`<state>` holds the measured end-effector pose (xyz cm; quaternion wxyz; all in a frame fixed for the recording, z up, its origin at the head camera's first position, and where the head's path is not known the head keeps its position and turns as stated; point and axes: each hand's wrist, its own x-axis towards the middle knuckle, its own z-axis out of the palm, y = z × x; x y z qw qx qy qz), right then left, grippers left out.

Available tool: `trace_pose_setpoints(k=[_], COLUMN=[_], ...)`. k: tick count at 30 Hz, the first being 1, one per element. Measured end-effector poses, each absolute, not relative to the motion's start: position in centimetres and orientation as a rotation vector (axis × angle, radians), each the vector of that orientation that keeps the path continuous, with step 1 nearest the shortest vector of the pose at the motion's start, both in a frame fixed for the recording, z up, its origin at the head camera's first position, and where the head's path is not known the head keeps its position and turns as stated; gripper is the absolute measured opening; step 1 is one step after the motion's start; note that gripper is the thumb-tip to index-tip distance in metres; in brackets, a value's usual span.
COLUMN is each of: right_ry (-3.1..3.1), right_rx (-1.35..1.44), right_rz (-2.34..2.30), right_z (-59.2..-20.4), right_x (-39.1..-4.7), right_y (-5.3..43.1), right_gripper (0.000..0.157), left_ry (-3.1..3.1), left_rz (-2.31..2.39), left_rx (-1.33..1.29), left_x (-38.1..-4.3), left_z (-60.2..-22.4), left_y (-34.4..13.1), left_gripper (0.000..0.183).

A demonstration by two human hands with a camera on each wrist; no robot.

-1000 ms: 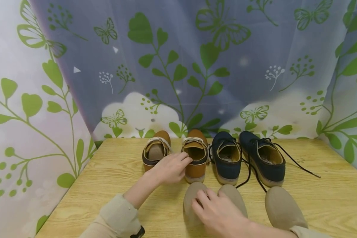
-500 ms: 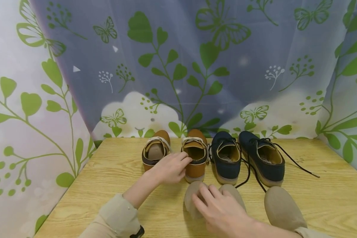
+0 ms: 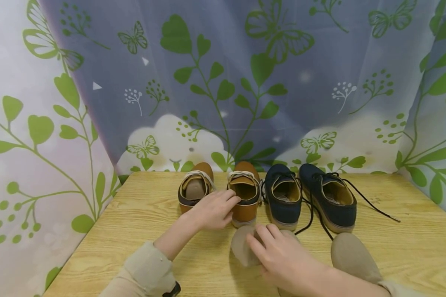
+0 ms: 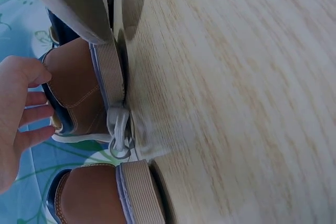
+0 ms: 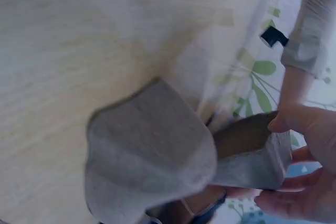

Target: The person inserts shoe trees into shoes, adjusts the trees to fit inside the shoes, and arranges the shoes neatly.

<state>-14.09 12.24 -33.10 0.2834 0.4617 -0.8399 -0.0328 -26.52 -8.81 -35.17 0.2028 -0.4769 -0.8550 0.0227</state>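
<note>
My left hand [image 3: 213, 209] pinches the heel collar of a brown shoe [image 3: 244, 216], its thumb outside and fingers inside in the left wrist view. My right hand [image 3: 282, 253] grips a beige insole [image 3: 242, 249] just behind that shoe. In the right wrist view the insole [image 5: 149, 153] is bent, with the gripped end tilted up between thumb and fingers. The other brown shoe [image 3: 195, 181] stands to the left with a beige insole [image 3: 195, 190] inside it. My right hand and forearm cover most of another insole [image 3: 290, 236] lying on the table.
Two dark blue shoes [image 3: 282, 212] with black laces stand in the same row to the right, toes toward the patterned backdrop [image 3: 223, 82]. One more beige insole [image 3: 354, 255] lies behind the farther blue shoe [image 3: 338, 214]. The wooden table [image 3: 115, 231] carries everything.
My right hand has shifted slightly right and farther over the insole, which now appears bent and shorter in the head view. The left hand stays on the brown shoe.
</note>
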Motion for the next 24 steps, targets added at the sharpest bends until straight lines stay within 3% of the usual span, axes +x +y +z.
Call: trace_pose_setpoints(k=[24], right_ry=[-2.480], right_rx=[1.190], right_rz=[-0.029], right_z=[-27.0], right_x=[-15.2], right_y=[16.6], right_gripper=[0.055], left_ry=[-2.184], left_rz=[0.339], left_rx=[-1.423], left_x=[-27.1], left_z=[-34.9], left_y=[-8.9], left_gripper=[0.035])
